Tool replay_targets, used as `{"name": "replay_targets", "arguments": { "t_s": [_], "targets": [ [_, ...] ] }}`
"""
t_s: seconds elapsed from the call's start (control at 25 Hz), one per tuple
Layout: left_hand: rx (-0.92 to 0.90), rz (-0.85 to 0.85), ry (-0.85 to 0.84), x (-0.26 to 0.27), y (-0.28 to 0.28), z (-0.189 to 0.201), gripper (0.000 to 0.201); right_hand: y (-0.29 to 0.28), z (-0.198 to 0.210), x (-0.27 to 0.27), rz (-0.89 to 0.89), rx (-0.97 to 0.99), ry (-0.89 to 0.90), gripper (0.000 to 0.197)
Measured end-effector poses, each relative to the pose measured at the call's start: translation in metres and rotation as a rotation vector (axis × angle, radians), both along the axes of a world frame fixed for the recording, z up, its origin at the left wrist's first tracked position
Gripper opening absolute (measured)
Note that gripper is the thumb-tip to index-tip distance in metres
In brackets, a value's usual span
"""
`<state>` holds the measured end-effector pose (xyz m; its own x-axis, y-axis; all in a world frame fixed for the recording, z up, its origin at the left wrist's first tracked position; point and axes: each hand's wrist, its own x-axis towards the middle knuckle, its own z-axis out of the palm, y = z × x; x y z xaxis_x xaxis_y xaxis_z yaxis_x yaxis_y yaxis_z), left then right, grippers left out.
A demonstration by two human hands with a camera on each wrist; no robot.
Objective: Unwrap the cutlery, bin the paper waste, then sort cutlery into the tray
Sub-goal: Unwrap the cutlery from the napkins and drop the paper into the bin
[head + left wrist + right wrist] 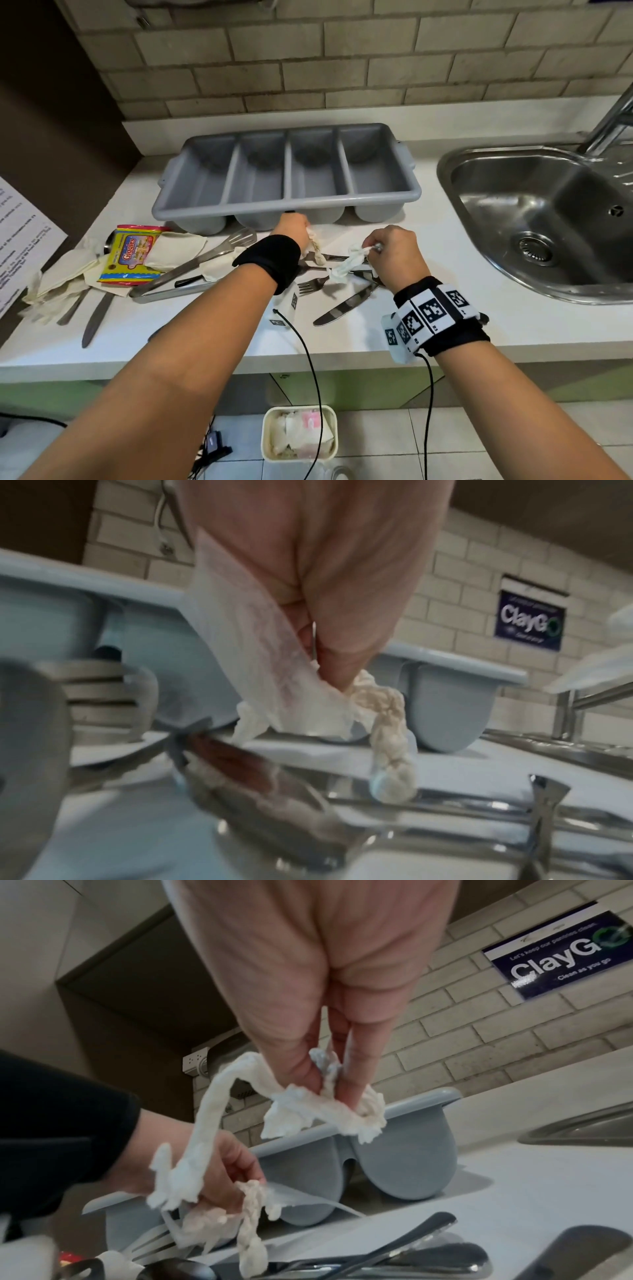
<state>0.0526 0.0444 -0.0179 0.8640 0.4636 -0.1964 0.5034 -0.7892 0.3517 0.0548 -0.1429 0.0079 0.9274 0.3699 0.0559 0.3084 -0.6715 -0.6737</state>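
My left hand [298, 229] pinches a crumpled white paper wrapper [317, 248] just in front of the grey four-compartment tray [287, 202]. In the left wrist view the fingers [337, 666] nip a thin sheet [270, 669] with a twisted strand [390, 750] hanging down. My right hand [378, 247] pinches another twisted paper strip [347, 263] above loose cutlery: a fork [310, 286] and a knife [346, 303]. In the right wrist view that strip [308, 1112] arcs toward the left hand [219, 1172]. The tray compartments hold nothing.
A steel sink [534, 219] lies to the right. At the left lie a snack packet [135, 255], steel tongs [205, 260], folded napkins [61, 274] and a knife [97, 318]. A cream bin [265, 435] with paper in it stands on the floor below the counter edge.
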Motion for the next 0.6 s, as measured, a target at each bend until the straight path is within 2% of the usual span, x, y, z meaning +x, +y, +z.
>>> {"name": "replay_targets", "arguments": {
  "t_s": [0.2, 0.36, 0.48, 0.6],
  "targets": [
    [-0.093, -0.005, -0.233, -0.038, -0.007, 0.039, 0.025, -0.003, 0.012, -0.018, 0.003, 0.057, -0.076, 0.021],
    [-0.238, -0.008, -0.523, -0.098, -0.007, 0.065, 0.017, -0.006, 0.026, -0.056, 0.004, 0.222, -0.134, 0.022],
    [-0.387, -0.005, -0.68, -0.157, -0.009, 0.058, 0.021, -0.007, 0.028, -0.104, 0.015, 0.293, -0.142, 0.025],
    [-0.515, 0.026, -0.714, -0.219, -0.013, 0.035, 0.029, -0.008, 0.014, -0.155, 0.059, 0.342, -0.138, 0.029]
  ]
}}
